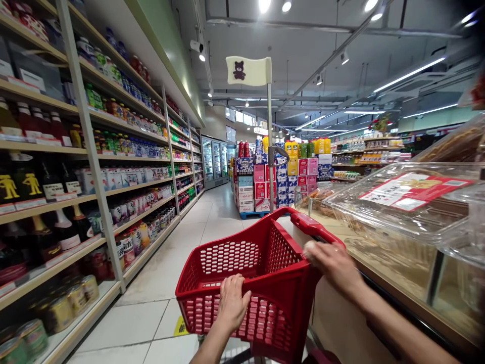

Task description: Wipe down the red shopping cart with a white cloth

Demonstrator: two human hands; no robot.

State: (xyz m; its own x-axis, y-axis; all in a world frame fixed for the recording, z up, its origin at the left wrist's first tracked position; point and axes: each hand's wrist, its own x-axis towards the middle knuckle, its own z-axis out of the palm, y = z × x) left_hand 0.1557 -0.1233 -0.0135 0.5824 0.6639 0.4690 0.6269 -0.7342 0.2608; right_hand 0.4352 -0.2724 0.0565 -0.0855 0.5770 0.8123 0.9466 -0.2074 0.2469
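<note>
A red plastic shopping cart (250, 283) with perforated walls stands in front of me, turned sideways so that its basket points left. The fingers of my left hand (233, 301) are hooked over the rim on its near side. At the handle end, my right hand (329, 260) is closed around the cart's frame just below the red handle (308, 222); it is slightly blurred, and its fingertips are partly hidden. From the cart rises a pole (270, 126) bearing a cream flag (248, 71) with a brown bear. The visible part of the basket's inside shows no goods.
Tall shelves (132, 180) of bottles and cans line the left side. On the right, clear food boxes (397, 202) lie on a counter close to the cart. Stacked cartons (261, 187) stand ahead on a blue pallet. A tiled aisle (210, 217) leads towards glass-door fridges (214, 159).
</note>
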